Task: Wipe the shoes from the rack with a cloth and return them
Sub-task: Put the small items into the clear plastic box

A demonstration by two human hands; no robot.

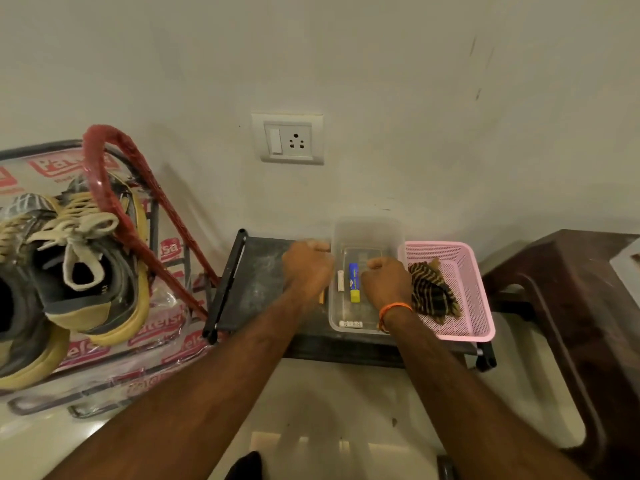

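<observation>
shoes point(86, 268) on red rack point(138, 209), far left, unwiped | striped cloth point(433, 296) in pink basket point(464, 327) just R of right hand point(384, 282) | both hands fisted by clear tub point(367, 237), left hand point(306, 268) too; can't tell if fingers pinch anything | tip: take cloth first, bunch it firm, then one shoe.

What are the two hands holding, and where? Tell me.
Both grip the clear plastic container on the low black rack: the left hand on its left rim, the right hand on its right rim beside the pink basket.
</observation>
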